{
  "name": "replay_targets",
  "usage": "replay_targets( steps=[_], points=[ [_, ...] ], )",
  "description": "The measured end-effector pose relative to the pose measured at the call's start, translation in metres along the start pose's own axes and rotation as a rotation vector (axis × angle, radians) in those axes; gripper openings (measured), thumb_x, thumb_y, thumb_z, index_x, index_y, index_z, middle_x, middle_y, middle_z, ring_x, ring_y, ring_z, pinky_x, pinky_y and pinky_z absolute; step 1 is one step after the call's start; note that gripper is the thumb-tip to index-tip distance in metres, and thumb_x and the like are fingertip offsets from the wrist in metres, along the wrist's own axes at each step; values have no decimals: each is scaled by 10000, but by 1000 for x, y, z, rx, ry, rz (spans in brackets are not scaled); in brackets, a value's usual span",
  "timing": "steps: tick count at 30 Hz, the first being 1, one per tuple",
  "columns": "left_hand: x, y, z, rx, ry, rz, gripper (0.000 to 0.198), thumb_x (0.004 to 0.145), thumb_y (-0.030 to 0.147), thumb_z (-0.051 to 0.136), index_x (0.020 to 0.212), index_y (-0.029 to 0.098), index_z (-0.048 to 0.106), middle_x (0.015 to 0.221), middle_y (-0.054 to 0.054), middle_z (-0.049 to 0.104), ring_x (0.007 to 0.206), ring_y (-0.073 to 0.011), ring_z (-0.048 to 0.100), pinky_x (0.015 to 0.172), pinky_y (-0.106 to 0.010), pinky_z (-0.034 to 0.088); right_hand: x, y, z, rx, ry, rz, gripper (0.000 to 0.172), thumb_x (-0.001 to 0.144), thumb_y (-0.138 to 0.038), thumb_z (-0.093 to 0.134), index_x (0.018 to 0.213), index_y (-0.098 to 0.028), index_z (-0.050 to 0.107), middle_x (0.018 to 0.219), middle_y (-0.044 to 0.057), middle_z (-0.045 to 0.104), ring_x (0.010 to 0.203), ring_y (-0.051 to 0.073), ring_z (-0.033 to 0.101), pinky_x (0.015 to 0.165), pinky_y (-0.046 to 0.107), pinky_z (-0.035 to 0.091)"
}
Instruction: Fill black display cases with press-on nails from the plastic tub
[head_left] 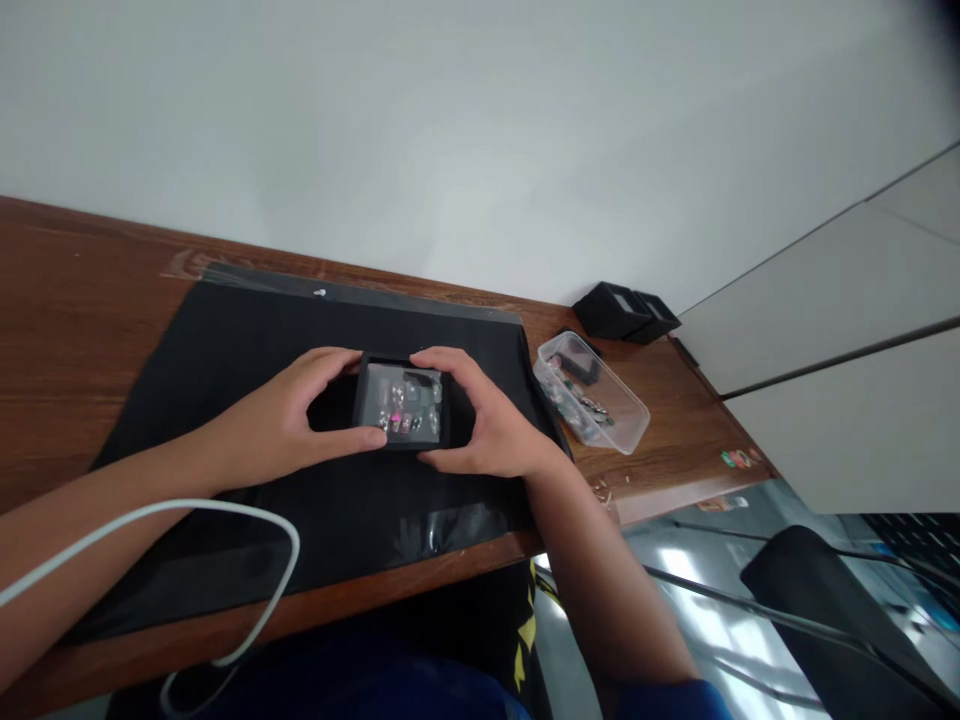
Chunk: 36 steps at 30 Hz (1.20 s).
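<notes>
Between my two hands is a small black display box with a clear window. Behind the window several small shiny pieces stand out, one of them bright pink; their exact kind is too small to tell. My left hand grips the box's left side, its thumb on the lower left corner. On the opposite side my right hand closes around the right edge, one finger over the top rim and another by the lower corner. Under the box a black mat covers part of the wooden table.
Right of the mat, a clear plastic tub holds several small ornaments and a dark box. Black boxes stand stacked by the wall at the back right. A white cable loops over my left forearm. A black chair is at lower right.
</notes>
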<state>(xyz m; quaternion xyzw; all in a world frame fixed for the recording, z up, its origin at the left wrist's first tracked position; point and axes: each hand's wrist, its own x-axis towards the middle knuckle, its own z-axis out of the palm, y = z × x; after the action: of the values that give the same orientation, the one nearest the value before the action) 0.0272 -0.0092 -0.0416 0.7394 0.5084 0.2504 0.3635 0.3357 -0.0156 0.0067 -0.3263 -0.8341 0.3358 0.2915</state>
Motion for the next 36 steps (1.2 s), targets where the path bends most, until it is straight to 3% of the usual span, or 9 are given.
replay_targets(
  steps=[4, 7, 11, 14, 17, 23, 28, 36],
  points=[
    [2, 18, 0, -207, 9, -81, 1202, 695, 873, 870, 1667, 249, 541, 1473, -182, 791, 1466, -493, 702, 1181, -618, 632, 0, 0, 11, 35, 48, 20, 1024, 824, -335, 950, 1729, -322, 472, 1757, 148, 533, 1629, 367, 536, 1306, 568, 549],
    [3, 26, 0, -363, -37, -101, 1098, 745, 795, 885, 1629, 233, 555, 1308, -152, 864, 1319, -446, 801, 1158, -614, 651, 0, 1, 23, 23, 116, 32, 1125, 856, -324, 916, 1814, -340, 326, 1840, 154, 434, 1679, 373, 480, 1219, 538, 625],
    [3, 37, -3, -470, -69, -74, 748, 776, 690, 915, 1352, 248, 738, 1248, -106, 891, 1196, -401, 850, 1131, -604, 668, 2, -1, 36, -149, 164, -32, 1138, 901, -262, 829, 1857, -353, 219, 1901, 132, 354, 1778, 384, 328, 1351, 623, 516],
    [1, 44, -6, -462, -54, -110, 557, 764, 648, 936, 1129, 249, 807, 1133, -76, 908, 1141, -401, 855, 1114, -619, 662, 3, -4, 39, -271, 160, -122, 1156, 915, -232, 797, 1875, -358, 164, 1896, 125, 367, 1781, 379, 331, 1449, 650, 380],
    [0, 46, -6, -480, -51, -109, 482, 735, 606, 954, 1033, 253, 817, 1042, -49, 906, 1106, -393, 854, 1095, -598, 659, 3, -7, 39, -314, 159, -177, 1152, 942, -211, 762, 1884, -384, 122, 1891, 114, 369, 1769, 366, 363, 1449, 627, 395],
    [2, 38, -3, -431, 5, -142, 581, 714, 631, 935, 1100, 212, 818, 1088, -93, 904, 1069, -386, 846, 1077, -606, 647, 3, -3, 39, -310, 174, -220, 1187, 981, -258, 788, 1892, -386, 38, 1884, 129, 370, 1757, 373, 386, 1427, 654, 420],
    [4, 41, -2, -482, 9, -190, 647, 689, 621, 930, 1165, 199, 813, 1193, -120, 900, 1147, -386, 834, 1109, -584, 627, 2, 5, 40, -286, 170, -126, 1428, 911, -441, 970, 1888, -360, -68, 1925, 177, 292, 1789, 425, 310, 1417, 704, 406],
    [1, 42, -2, -551, -6, -180, 614, 684, 602, 950, 1142, 221, 804, 1128, -75, 899, 1126, -359, 833, 1102, -547, 637, 2, -1, 33, -267, 171, -26, 1208, 887, -405, 959, 1858, -330, 245, 1779, 164, 517, 1654, 406, 507, 1390, 680, 442]
  ],
)
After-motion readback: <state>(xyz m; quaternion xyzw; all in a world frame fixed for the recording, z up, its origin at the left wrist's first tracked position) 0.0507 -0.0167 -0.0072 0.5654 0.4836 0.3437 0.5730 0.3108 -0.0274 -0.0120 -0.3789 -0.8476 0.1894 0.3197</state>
